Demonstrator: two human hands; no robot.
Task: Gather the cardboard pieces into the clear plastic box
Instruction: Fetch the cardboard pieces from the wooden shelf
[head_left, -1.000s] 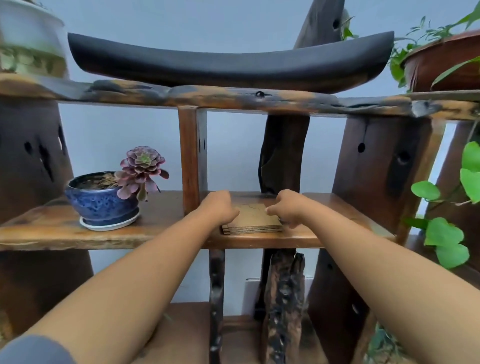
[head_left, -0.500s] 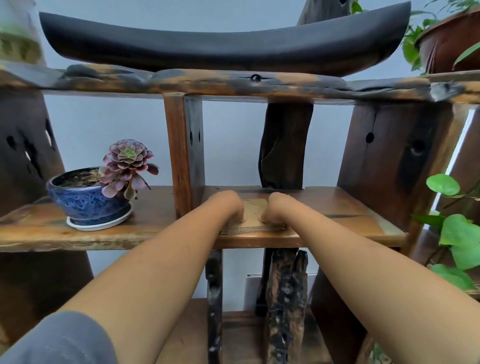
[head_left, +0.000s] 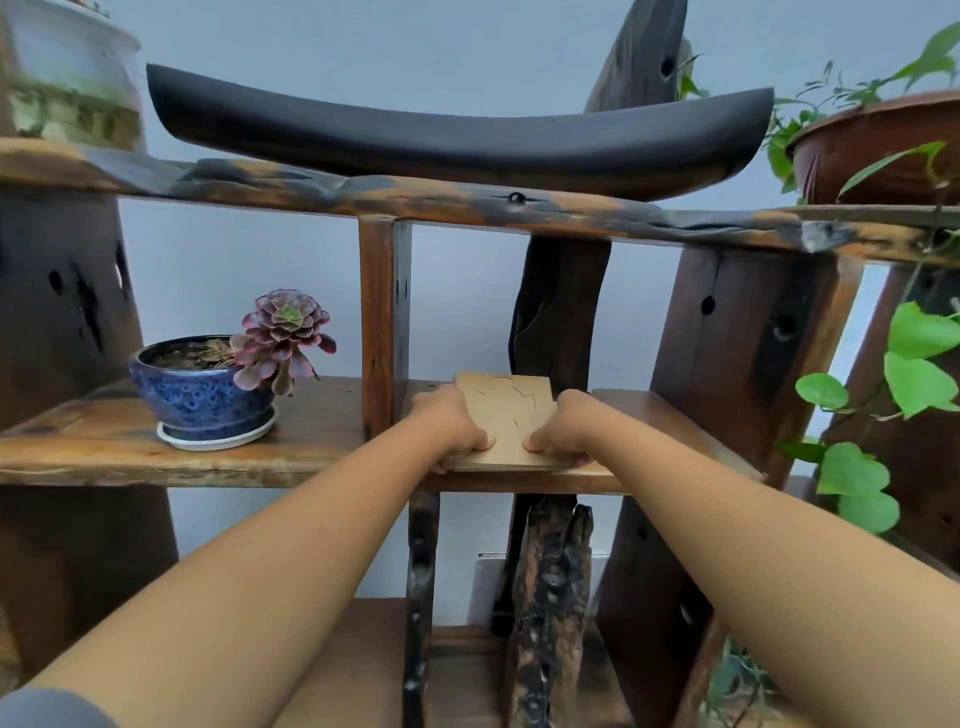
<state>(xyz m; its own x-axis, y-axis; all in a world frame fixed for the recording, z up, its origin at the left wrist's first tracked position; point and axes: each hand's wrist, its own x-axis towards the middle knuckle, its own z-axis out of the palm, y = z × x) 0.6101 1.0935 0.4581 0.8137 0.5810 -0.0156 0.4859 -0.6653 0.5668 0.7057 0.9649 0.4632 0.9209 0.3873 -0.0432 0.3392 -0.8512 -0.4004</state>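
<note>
A stack of flat brown cardboard pieces (head_left: 506, 415), marked with thin cut lines on top, sits at the front edge of the middle wooden shelf (head_left: 322, 431). My left hand (head_left: 449, 426) grips the stack's left side, thumb on top. My right hand (head_left: 563, 428) grips its right side the same way. The stack's far end tilts up a little toward the back. No clear plastic box is in view.
A blue glazed pot with a purple succulent (head_left: 208, 389) stands on the shelf to the left, past a wooden upright (head_left: 384, 322). A long black curved dish (head_left: 457, 135) lies on the top shelf. Leafy green plants (head_left: 909, 374) hang at the right.
Both hands have closed in on the sides of the cardboard stack and taken hold of it. Its far end now tilts up, showing more of the top face.
</note>
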